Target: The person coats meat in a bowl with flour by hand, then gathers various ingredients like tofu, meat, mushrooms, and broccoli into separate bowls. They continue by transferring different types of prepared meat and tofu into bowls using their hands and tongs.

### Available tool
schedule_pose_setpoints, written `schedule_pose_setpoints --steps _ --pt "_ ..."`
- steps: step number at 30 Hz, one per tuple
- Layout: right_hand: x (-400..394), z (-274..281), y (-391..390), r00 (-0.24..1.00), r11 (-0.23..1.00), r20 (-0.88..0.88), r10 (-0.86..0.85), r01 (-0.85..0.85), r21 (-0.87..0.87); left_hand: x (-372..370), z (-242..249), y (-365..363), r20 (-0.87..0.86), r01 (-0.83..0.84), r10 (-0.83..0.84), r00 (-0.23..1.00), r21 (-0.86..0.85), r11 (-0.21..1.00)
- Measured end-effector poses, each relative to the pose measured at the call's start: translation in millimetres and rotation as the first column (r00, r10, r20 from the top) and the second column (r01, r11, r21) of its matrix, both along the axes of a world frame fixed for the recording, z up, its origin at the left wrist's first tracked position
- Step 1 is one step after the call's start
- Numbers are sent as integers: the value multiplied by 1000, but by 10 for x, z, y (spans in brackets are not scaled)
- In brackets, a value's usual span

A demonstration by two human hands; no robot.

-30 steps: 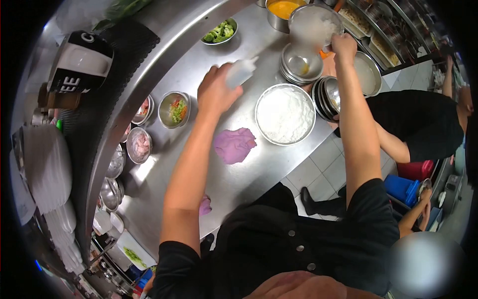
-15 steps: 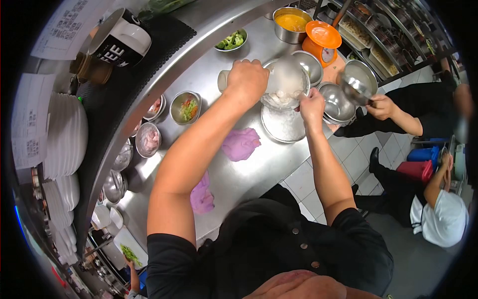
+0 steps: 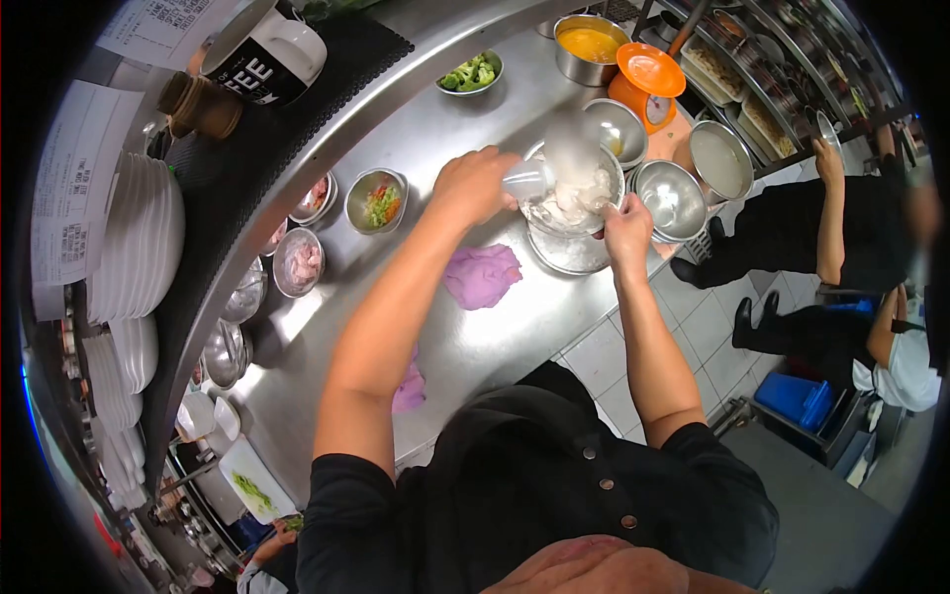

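Above a stainless-steel worktop [image 3: 465, 342] in a busy kitchen, your left hand [image 3: 477, 185] is wrapped around a translucent bottle [image 3: 527, 180], its far end angled into a metal bowl [image 3: 547, 223] of pale, wet-looking pieces [image 3: 574, 203]. Your right hand [image 3: 625, 226] is clamped on the near right part of that bowl's rim; a hazy blur covers part of the far side. From this view the bowl overlaps a round pan [image 3: 566, 259] of white contents, just nearer to you. A crumpled purple cloth [image 3: 482, 275] lies on the steel between your forearms, and a second purple cloth [image 3: 409, 388] shows partly behind your left forearm. To the left stand a bowl of chopped vegetables [image 3: 378, 204] in green and red and a bowl of pink raw meat [image 3: 298, 263], with a bowl of broccoli [image 3: 470, 74] toward the far edge. Beyond the held bowl, a pot of orange liquid [image 3: 591, 45] stands beside an orange kitchen scale [image 3: 645, 84]; nested metal bowls [image 3: 671, 201] and a pot of pale liquid [image 3: 721, 160] sit to the right. Stacked white plates [image 3: 134, 243] and a black-and-white mug [image 3: 265, 61] line the raised shelf at left. On the right, a co-worker in black [image 3: 782, 228] raises a shiny object [image 3: 829, 134] in one hand.
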State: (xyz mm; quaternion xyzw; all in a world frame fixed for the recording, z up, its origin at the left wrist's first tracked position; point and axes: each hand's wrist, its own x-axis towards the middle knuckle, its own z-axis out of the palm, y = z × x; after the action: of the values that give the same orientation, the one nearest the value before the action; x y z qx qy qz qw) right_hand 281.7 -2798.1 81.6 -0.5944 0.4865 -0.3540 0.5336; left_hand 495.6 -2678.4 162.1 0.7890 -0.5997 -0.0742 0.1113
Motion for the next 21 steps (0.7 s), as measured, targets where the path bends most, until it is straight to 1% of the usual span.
schedule_pose_setpoints --steps 1,2,3,4,5,6,7,8,9,10,11,12,13,14,15,16,17,18,19,20,21 --pt "-37 -32 -8 1000 1000 0 2 -2 0 38 -164 59 0 -2 2 1000 0 1000" --pt "-97 -91 -38 1000 1000 -9 7 -7 7 73 -347 119 -146 -115 100 984 -98 988" --pt "-151 -137 -70 1000 1000 -18 13 -13 11 98 -544 162 -297 -239 179 938 -180 954" --pt "-193 -163 -89 1000 1000 -19 16 -15 9 127 -779 186 -298 -242 181 937 -182 953" --pt "-232 -183 -102 1000 1000 -15 19 -19 14 164 -1022 200 -444 -361 257 858 -166 918" --pt "-257 -191 -95 1000 1000 -11 22 -22 19 183 -1192 214 -579 -472 319 751 -131 872" --pt "-282 -125 -65 999 999 22 33 -34 40 142 -1241 236 -639 -496 306 706 -138 857" --pt "-317 -108 -43 999 999 21 35 -36 39 90 -1287 252 -640 -498 307 705 -139 856" --pt "-370 -90 -35 997 997 12 70 -70 36 7 -1293 272 -562 -537 338 755 -233 811" --pt "-376 -72 -66 994 994 15 108 -109 25 -63 -1170 273 -473 -558 375 798 -342 756" --pt "-406 -81 -92 988 987 26 154 -155 36 -154 -1039 325 -397 -534 377 837 -438 724" --pt "-426 -36 -70 986 987 37 160 -161 25 -317 -827 425 -440 -559 380 813 -410 721" --pt "-458 26 -28 966 962 53 254 -258 93 -483 -681 548 -482 -582 383 788 -382 718" --pt "-462 99 -19 935 923 79 345 -353 150 -542 -802 648 -685 -624 344 642 -206 754" --pt "-469 -147 -109 895 883 137 424 -443 158 -588 -931 733 -839 -609 309 447 -33 793" --pt "-444 -120 -97 835 812 182 519 -548 200 -732 -782 830 -936 -628 295 193 113 770" --pt "-397 -102 -130 790 747 259 555 -611 263 -722 -962 944 -823 -673 436 364 92 734" --pt "-339 -119 -178 740 670 336 582 -671 317 -808 -780 1040 -879 -705 407 249 124 698" --pt "-234 -274 -230 759 722 181 625 -651 236 -829 -639 1139 -892 -684 422 160 208 699" --pt "-173 -444 -312 683 694 -126 720 -700 171 -869 -675 1252 -897 -697 407 172 181 694" --pt "-114 -612 -328 567 631 -458 684 -776 -18 -892 -759 1348 -902 -709 391 184 154 688"
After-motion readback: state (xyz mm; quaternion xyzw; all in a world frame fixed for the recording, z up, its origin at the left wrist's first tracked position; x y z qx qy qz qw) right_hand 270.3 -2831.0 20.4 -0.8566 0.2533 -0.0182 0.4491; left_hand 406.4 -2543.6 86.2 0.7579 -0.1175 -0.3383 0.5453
